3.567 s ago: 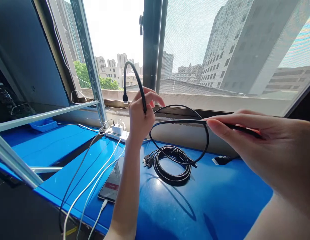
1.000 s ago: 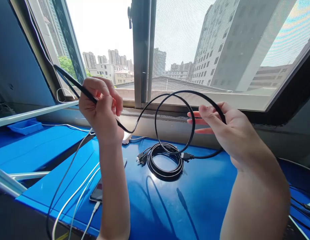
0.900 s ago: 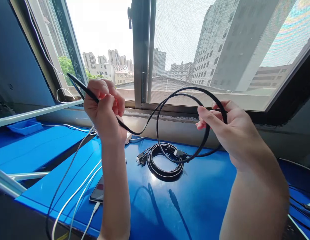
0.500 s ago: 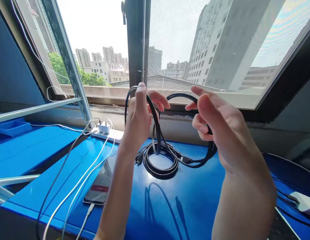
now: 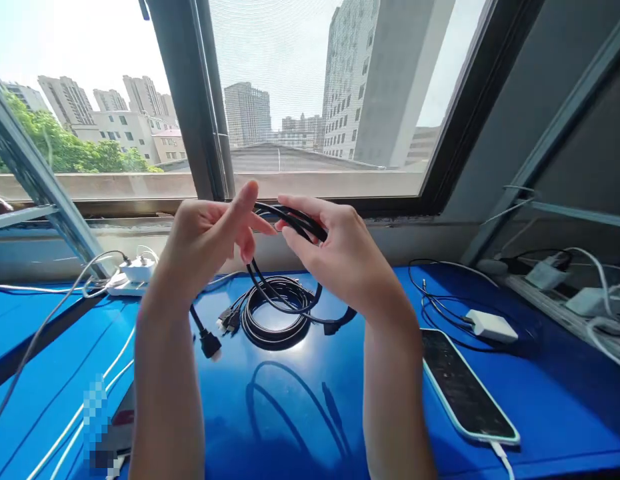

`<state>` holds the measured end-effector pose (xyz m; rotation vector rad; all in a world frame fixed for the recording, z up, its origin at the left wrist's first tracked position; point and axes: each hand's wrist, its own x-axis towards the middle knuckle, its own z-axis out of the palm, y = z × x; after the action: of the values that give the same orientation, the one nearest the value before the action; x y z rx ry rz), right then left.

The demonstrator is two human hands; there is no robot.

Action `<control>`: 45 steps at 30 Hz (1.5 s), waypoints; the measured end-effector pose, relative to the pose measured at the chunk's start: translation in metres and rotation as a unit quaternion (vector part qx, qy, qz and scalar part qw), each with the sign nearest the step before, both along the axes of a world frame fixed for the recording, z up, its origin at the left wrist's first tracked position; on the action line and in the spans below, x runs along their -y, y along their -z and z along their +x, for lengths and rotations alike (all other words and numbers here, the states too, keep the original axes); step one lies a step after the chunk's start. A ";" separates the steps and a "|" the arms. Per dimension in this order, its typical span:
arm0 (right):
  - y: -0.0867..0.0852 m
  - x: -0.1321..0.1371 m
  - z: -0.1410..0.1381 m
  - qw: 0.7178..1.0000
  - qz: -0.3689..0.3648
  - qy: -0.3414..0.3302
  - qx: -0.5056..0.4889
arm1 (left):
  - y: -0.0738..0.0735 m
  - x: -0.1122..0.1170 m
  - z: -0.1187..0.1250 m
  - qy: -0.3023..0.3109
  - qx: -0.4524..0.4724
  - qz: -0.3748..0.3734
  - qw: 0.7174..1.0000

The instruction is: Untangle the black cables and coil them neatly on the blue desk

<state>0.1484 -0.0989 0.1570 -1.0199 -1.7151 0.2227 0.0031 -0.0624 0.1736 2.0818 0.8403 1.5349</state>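
Under a window (image 5: 213,100), one looped black cable (image 5: 313,227) hangs above one coil (image 5: 275,340) on a blue worktop (image 5: 565,413), the right hand's (image 5: 343,250) grip clamped on it; the left hand's (image 5: 203,233) hold cannot be told. Of two phones (image 5: 470,383), one sits mostly hidden behind the left forearm (image 5: 165,393).

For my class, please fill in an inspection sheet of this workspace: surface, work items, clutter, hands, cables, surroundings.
Surface: blue tabletop, glossy, partly in shadow.
Work items: looped black cable held up; coiled black cable lying on the tabletop.
Clutter: phone and white adapter at right; second device at left, mostly hidden.
Hands: right hand grips the looped black cable; left hand is at its loops, grip unclear.
Cables: white cable plugged into the phone; thin black cables by the white adapter.
Surroundings: window ahead, metal frame at left.
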 end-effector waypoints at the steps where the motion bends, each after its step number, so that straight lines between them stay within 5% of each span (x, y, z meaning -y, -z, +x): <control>1: 0.000 -0.001 0.001 1.000 0.004 0.011 -0.004 | 0.000 0.001 -0.001 -0.022 0.038 0.048 0.998; 4: -0.001 -0.002 0.003 0.999 0.015 0.039 -0.011 | -0.001 0.003 -0.005 -0.054 0.128 0.142 0.980; 6: -0.003 -0.001 0.005 0.999 0.027 0.044 -0.005 | -0.003 0.003 -0.008 -0.038 0.130 0.142 0.981; 11: -0.008 0.003 0.004 0.995 0.082 0.053 0.014 | -0.002 -0.013 0.002 -0.029 0.072 0.007 0.997; 15: -0.013 0.013 0.001 0.990 0.117 0.079 0.021 | 0.005 -0.030 0.018 0.008 0.161 -0.090 0.983; 23: -0.013 0.018 -0.002 0.970 0.229 0.054 -0.064 | 0.017 -0.060 0.012 -0.035 0.263 -0.093 0.960; 28: -0.006 -0.009 0.001 0.983 0.170 0.052 -0.044 | 0.004 -0.050 0.012 -0.009 0.387 -0.161 0.908; 32: -0.001 -0.021 0.006 0.992 0.106 0.053 -0.033 | -0.003 -0.038 0.010 -0.074 0.453 -0.151 0.875; 39: -0.005 -0.025 0.000 0.991 0.021 0.064 -0.120 | -0.001 -0.023 0.010 -0.014 0.365 -0.153 0.918; 45: -0.007 -0.018 0.004 0.974 0.054 0.085 -0.201 | 0.006 -0.029 0.019 0.059 0.416 -0.183 0.889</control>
<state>0.1522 -0.0813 0.1639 -0.9604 -1.2532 0.2057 0.0217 -0.0338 0.1676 1.0125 0.5815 1.7908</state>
